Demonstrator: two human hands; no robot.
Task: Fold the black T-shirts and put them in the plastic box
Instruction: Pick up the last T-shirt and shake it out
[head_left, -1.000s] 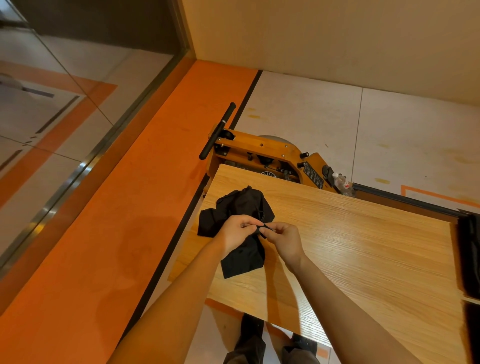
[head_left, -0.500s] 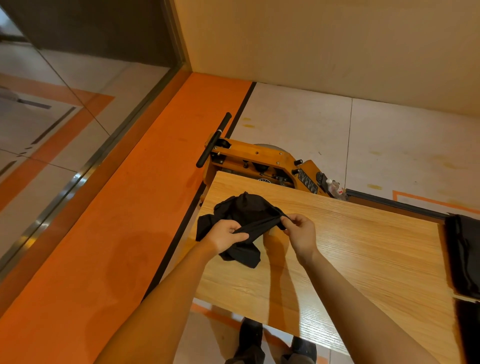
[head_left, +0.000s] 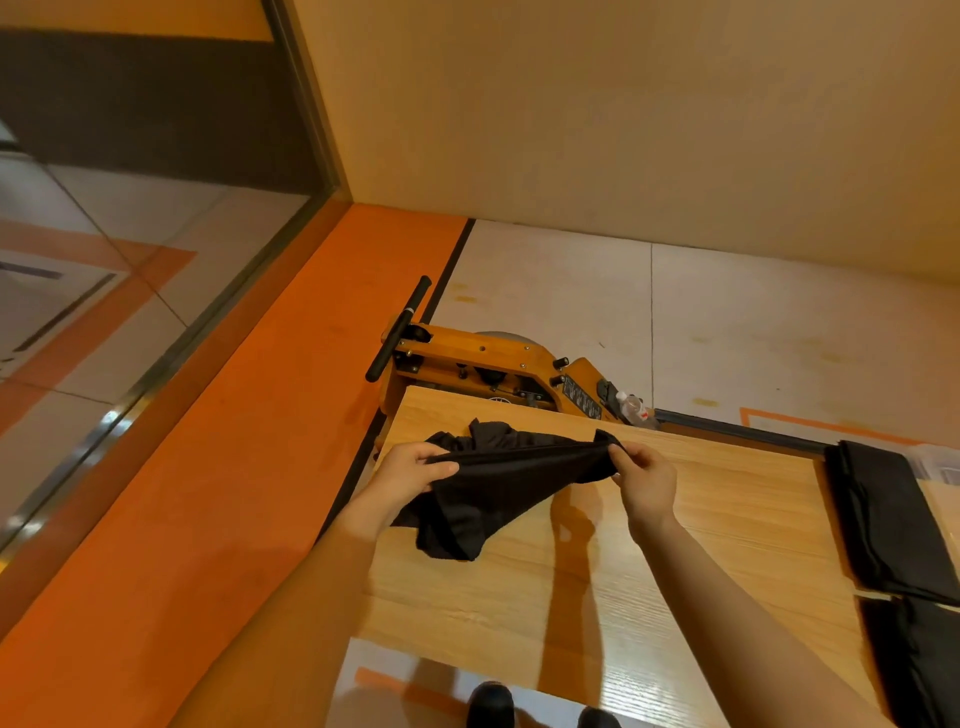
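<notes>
Left hand (head_left: 410, 467): fingers curled over the shirt (head_left: 498, 483) edge, gripping it at the shirt's left end, back of the hand up.
Right hand (head_left: 644, 480): thumb and fingertips pinch the shirt's right end, knuckles turned away from the camera.
Hands: well apart, one at each end of the shirt, at about the same height, with the cloth taut between them.
Left arm: bare forearm reaches up from the lower left to the shirt, wrist bent slightly inward.
Right arm: bare forearm reaches up from the lower right to the shirt, wrist nearly straight.
Feet (head_left: 491, 704): two dark shoe tips below the shirt, at the bottom edge.
</notes>
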